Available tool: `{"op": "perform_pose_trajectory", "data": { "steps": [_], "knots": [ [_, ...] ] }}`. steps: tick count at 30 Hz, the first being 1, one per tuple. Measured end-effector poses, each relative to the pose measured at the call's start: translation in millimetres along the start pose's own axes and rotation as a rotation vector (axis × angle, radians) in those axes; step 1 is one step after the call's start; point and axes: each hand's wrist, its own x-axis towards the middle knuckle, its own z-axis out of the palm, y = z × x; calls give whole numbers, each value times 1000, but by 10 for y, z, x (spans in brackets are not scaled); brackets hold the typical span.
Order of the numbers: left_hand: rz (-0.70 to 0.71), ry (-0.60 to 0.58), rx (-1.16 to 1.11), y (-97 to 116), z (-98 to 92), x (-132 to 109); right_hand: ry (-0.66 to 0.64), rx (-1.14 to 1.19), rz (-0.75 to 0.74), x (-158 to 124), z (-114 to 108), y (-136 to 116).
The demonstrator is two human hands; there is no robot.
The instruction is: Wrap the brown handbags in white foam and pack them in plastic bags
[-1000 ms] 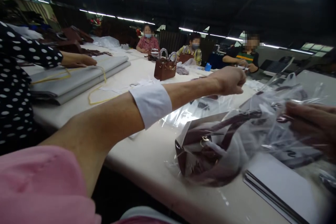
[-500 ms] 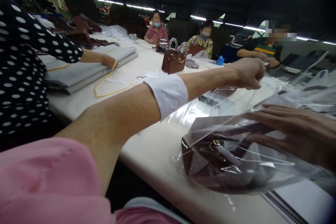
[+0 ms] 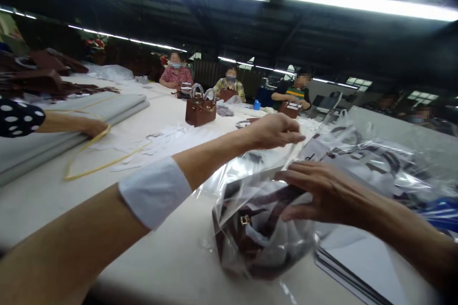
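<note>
A dark brown handbag lies on its side near the table's front edge, inside a clear plastic bag. Its gold clasp and some white wrapping show through the film. Above its far side, my left hand is closed, fingertips pinching what looks like the plastic's edge. My right hand lies over the bagged handbag, fingers stretched out and thumb apart, touching the film. A white cuff is wrapped around my left forearm.
At right are more plastic-wrapped bags and a stack of white sheets. A brown handbag stands farther back. At left a co-worker's hand holds a yellow strap by grey sheets. Several people sit across the table.
The view has tilted up and turned right. My left hand has drawn back from its far reach, nearer my right hand. My right hand still rests over the bagged handbag.
</note>
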Motion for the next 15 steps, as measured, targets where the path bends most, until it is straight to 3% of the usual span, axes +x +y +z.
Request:
{"op": "perform_pose_trajectory", "data": {
  "steps": [3, 5, 7, 9, 12, 13, 15],
  "knots": [
    [-99, 226, -137, -123, -55, -205, 53, 107, 118, -121, -84, 184],
    [-216, 262, -194, -143, -43, -374, 63, 292, 219, -126, -159, 325],
    [-333, 256, -280, -129, 14, -540, -4, 459, 293, -35, -230, 471],
    [-380, 300, -363, -88, 95, -673, -184, 551, 349, 135, -260, 594],
    [-242, 488, -294, 47, 187, -775, -522, 608, 382, 438, -155, 675],
    [-160, 531, -216, 115, 197, -783, -551, 587, 359, 529, -80, 675],
    [11, 485, -39, 269, 187, -768, -406, 486, 265, 673, 95, 662]
  ]
}}
